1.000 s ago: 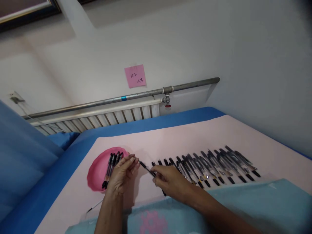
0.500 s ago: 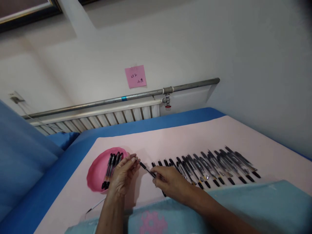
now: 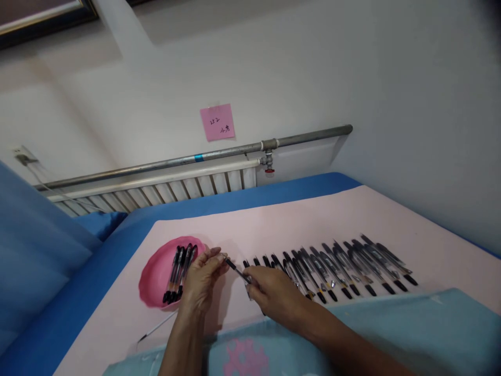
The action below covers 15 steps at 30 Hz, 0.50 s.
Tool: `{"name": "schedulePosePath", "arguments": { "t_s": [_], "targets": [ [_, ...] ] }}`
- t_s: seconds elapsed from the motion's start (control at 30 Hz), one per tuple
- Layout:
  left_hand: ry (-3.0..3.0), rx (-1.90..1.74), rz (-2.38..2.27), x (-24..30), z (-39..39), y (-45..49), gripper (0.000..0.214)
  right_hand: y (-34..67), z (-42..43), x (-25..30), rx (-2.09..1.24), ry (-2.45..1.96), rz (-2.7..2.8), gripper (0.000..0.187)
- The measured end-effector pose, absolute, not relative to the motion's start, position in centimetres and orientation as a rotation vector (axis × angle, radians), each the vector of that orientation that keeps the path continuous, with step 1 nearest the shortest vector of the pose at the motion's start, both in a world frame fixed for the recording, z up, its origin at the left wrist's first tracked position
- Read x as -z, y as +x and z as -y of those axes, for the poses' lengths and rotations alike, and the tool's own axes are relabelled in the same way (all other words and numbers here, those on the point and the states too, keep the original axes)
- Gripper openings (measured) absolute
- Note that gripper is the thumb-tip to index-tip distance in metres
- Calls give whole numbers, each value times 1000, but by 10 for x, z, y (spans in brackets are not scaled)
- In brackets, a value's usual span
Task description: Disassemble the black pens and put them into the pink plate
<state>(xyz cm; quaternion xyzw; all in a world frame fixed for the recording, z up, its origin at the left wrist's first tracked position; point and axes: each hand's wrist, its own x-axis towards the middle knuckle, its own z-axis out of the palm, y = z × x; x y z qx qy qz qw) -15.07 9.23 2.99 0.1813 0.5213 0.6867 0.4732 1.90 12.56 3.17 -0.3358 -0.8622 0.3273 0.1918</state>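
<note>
My left hand (image 3: 203, 274) is closed, with thumb and fingertips pinched at the upper left end of a black pen (image 3: 235, 268). My right hand (image 3: 276, 292) is wrapped round the lower part of the same pen, which slants between the two hands. Beside my left hand is a pink scalloped dish (image 3: 151, 279) with several black-capped pens (image 3: 178, 271) inside. To the right of my right hand, several black and clear pen parts (image 3: 340, 266) lie in a slanted row. Below the dish rests a thin pen refill (image 3: 156, 328) with a dark end.
A pale pink mat (image 3: 313, 211) lies over a blue surface (image 3: 313, 185). Light blue cloth (image 3: 410, 329) covers the near edge. Along the wall run a radiator (image 3: 183, 190) and a metal pipe (image 3: 164, 166) with a red-handled valve (image 3: 269, 168). Blue fabric (image 3: 35, 261) hangs at left.
My left hand has shifted slightly right, its fingertips closer along the pen's end. My right hand has hardly moved. The dish and the row of parts look the same.
</note>
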Motion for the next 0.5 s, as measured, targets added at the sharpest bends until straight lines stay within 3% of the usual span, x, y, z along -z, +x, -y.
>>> {"name": "schedulePosePath", "arguments": {
  "t_s": [0.5],
  "targets": [
    [371, -1615, -1253, -26, -96, -146, 25, 17, -126, -29, -944, -917, 2364, 24]
  ]
}}
